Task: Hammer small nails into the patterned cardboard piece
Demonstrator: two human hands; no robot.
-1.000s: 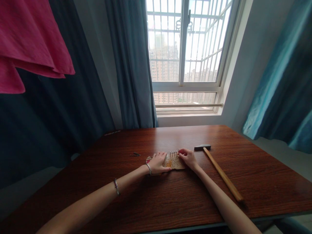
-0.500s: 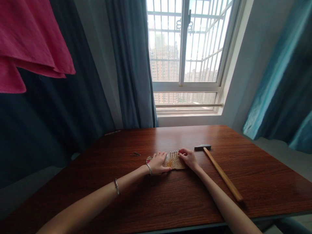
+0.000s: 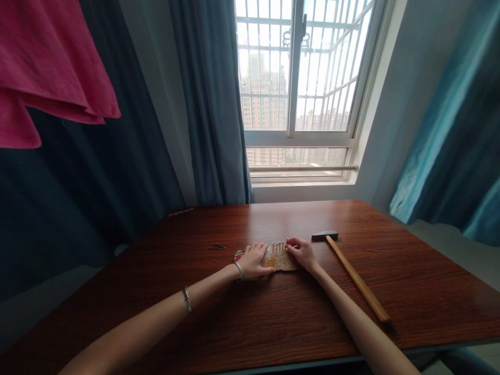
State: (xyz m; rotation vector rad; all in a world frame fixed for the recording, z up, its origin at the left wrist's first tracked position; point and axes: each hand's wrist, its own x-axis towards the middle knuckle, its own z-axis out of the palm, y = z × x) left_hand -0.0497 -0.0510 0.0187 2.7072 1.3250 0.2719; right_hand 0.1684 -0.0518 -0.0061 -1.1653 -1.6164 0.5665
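A light wooden board (image 3: 284,263) dotted with small dark holes lies on the brown table. Several nails (image 3: 278,247) stand upright in a row along its far edge. My left hand (image 3: 254,260) lies flat on the board's left part, fingers spread, covering some of it. At the board's far right corner, my right hand (image 3: 301,251) pinches a nail (image 3: 287,241) at the end of the row; its lower part is hidden by the fingers. To the right of that hand rests a hammer (image 3: 357,278) with a wooden handle and a dark head.
Several loose nails (image 3: 219,246) lie on the table (image 3: 187,333) left of the board. A thin strip (image 3: 180,212) is at the far left edge. Behind stand a window (image 3: 299,94) and blue curtains (image 3: 213,104); a pink cloth (image 3: 58,67) hangs at upper left.
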